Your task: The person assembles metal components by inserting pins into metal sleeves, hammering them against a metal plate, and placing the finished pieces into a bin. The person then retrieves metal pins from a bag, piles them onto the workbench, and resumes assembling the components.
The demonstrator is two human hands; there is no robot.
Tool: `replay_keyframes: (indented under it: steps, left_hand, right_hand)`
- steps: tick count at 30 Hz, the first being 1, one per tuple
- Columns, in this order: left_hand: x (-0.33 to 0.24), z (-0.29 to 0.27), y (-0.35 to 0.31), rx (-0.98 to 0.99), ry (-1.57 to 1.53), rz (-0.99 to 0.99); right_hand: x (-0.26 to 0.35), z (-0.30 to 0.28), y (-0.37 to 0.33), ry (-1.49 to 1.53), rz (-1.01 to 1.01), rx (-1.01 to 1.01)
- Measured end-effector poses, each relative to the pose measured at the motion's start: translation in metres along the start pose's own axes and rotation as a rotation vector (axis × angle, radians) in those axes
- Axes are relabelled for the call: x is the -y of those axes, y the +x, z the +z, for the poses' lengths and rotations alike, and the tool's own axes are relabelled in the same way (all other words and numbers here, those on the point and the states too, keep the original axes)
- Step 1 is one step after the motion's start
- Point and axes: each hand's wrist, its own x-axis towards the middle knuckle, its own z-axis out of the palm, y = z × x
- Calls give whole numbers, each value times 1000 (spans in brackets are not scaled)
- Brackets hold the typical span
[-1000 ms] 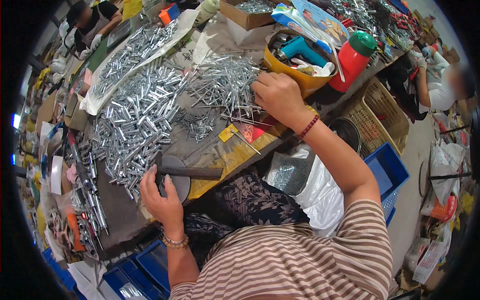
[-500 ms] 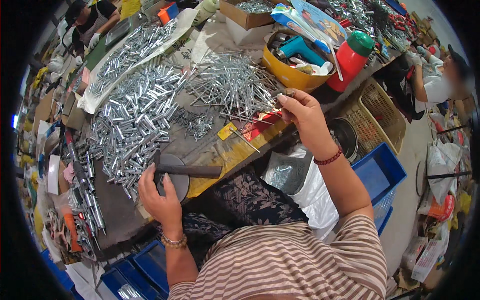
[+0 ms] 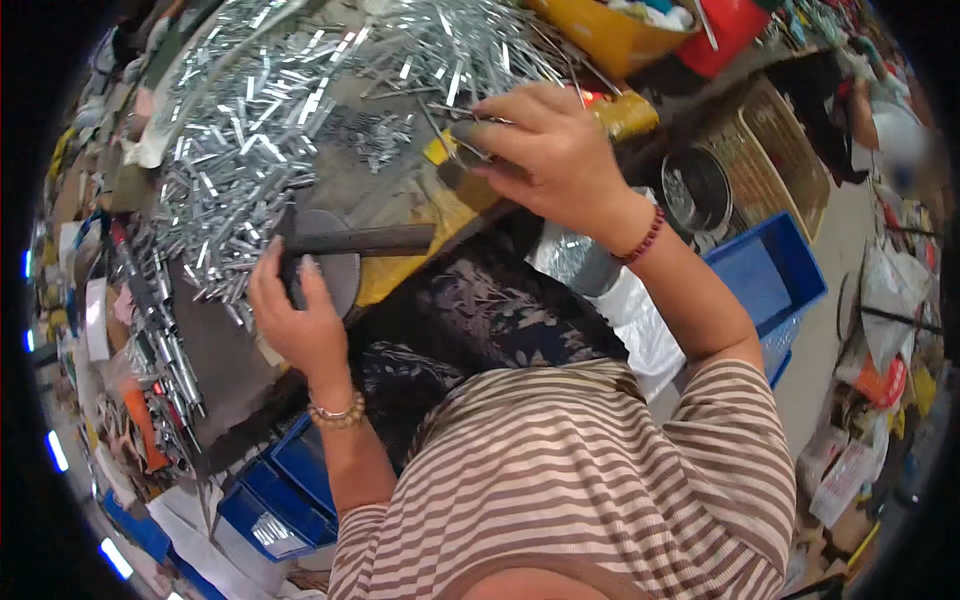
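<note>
A big heap of shiny metal pieces [image 3: 250,140] covers the workbench. My right hand [image 3: 555,150] is at the heap's near edge, fingertips pinched on a thin metal piece [image 3: 462,148] above the yellow-brown bench top [image 3: 420,225]. My left hand [image 3: 298,325] curls its fingers over the left end of a dark metal bar [image 3: 365,240]. The bar lies across a round grey disc [image 3: 335,275] at the bench's front edge. My lap with dark patterned cloth [image 3: 480,310] is just below.
A yellow bowl [image 3: 600,30] and a red container [image 3: 730,35] stand at the back. To the right are a metal pot [image 3: 695,190], a wicker basket [image 3: 775,140] and a blue crate [image 3: 770,270]. Blue bins [image 3: 270,490] sit lower left. Another person [image 3: 895,120] is at far right.
My right hand has pulled back from the heap toward the near edge with a metal piece pinched. My left hand stays on the dark bar. The view has come closer to the bench.
</note>
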Motion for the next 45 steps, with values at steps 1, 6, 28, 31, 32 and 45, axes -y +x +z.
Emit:
replay_keyframes:
  steps: [1, 6, 28, 31, 32, 45]
  left_hand:
    - [1, 0, -1, -1, 1, -9]
    - [2, 5, -3, 12, 46, 32]
    - [0, 4, -10, 129, 81, -73]
    - [-5, -7, -11, 124, 79, -140]
    - [-8, -9, -11, 146, 61, -171]
    - [-1, -10, -14, 167, 139, -256]
  right_hand:
    - [3, -11, -6, 2, 26, 11]
    - [25, -42, -108, 286, 809, -191]
    - [-203, 333, -40, 231, 461, 641]
    - [-194, 389, 10, 306, 365, 580]
    - [-191, 406, 15, 330, 347, 570]
    - [-192, 495, 14, 497, 390, 391]
